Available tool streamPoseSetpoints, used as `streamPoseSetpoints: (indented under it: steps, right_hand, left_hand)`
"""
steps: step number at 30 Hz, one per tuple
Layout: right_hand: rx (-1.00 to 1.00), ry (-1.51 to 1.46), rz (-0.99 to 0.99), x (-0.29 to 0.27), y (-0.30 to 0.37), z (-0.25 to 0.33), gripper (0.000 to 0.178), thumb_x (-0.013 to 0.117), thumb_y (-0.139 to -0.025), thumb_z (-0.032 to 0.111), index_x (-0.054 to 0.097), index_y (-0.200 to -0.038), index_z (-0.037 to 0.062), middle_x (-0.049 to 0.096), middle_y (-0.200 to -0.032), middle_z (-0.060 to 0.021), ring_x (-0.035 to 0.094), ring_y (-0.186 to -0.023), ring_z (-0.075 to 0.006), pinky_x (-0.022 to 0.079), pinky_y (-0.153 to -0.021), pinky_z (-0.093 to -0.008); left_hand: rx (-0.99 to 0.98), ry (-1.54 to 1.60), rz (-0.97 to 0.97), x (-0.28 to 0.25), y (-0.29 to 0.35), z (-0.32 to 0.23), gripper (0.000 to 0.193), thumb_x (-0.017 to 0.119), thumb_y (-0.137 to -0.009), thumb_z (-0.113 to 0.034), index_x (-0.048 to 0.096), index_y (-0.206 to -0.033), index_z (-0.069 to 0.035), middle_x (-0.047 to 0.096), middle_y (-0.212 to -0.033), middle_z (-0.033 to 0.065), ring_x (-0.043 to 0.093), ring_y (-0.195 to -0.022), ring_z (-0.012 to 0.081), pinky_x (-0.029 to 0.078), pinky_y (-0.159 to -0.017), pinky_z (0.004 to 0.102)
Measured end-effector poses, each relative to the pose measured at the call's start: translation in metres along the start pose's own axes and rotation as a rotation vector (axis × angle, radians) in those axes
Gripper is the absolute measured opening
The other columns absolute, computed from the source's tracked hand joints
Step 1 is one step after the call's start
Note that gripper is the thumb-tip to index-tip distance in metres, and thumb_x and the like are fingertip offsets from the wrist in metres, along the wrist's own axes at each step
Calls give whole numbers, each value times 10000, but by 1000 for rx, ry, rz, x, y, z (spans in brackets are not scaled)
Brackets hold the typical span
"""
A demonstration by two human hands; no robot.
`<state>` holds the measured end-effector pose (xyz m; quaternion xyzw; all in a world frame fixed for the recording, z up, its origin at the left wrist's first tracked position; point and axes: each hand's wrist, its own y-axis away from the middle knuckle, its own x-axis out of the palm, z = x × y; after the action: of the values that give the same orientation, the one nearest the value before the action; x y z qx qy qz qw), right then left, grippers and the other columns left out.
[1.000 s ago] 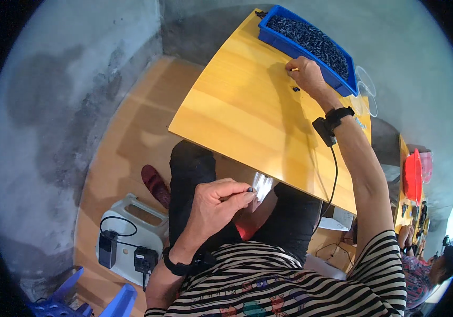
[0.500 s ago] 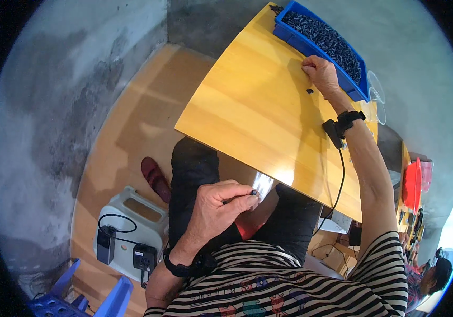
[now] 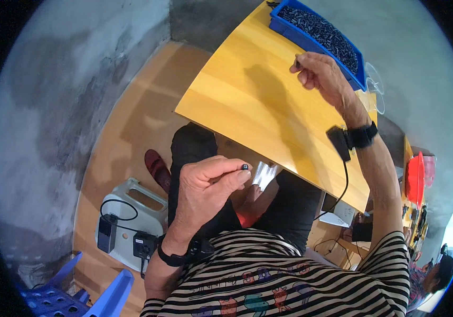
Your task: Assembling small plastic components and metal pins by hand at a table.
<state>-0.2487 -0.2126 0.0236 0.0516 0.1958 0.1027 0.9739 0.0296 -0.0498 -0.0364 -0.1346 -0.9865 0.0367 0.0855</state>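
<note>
My left hand (image 3: 205, 185) is raised over my lap, just off the table's near edge. Its thumb and forefinger pinch a small black cylindrical piece (image 3: 245, 167), one round end showing. Above the yellow wooden table (image 3: 237, 95), my right hand (image 3: 324, 79) has thumb and forefinger closed on a small dark piece (image 3: 297, 64); its exact shape is hard to make out. Right beside that hand, at the table's far side, a blue plastic bin (image 3: 283, 26) holds a heap of small black cylindrical pieces (image 3: 324, 39).
Clear plastic cups (image 3: 375, 79) are by the bin's right end. A cable (image 3: 346, 182) trails from the device on my right wrist. A white stool (image 3: 159, 219) bearing black boxes stands left of my legs. Far right are a red basin (image 3: 415, 179) and another person (image 3: 437, 274).
My right hand has lifted off the tabletop beside the bin, a small dark piece now showing in its fingertips. My left hand has risen a little, still pinching its black piece.
</note>
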Motion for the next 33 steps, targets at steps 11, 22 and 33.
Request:
streamPoseSetpoints:
  steps: [11,22,33]
  right_hand:
    - [95,-732,262,86,125,12,205,542,-930,226,597,-914,30,633,-809,-30,522,-594,-66,407,-504,-195]
    - [-73,-871,139,127,177,-2,186,563,-920,231,611,-903,52,603,-784,-4,469,-563,-48,348,-459,-176]
    - [-65,-1015,106,139,190,-7,167,610,-892,235,635,-908,71,582,-795,26,410,-572,-20,306,-463,-151]
  left_hand:
    - [100,-41,-20,28,15,-27,113,649,-825,-32,660,-883,64,609,-684,43,580,-643,64,446,-573,195]
    - [109,-68,-28,47,42,-31,127,671,-821,-54,690,-922,20,675,-749,70,612,-636,100,495,-583,210]
    - [113,-148,-23,53,46,-31,135,680,-815,-50,690,-930,19,674,-756,59,606,-640,85,496,-588,204]
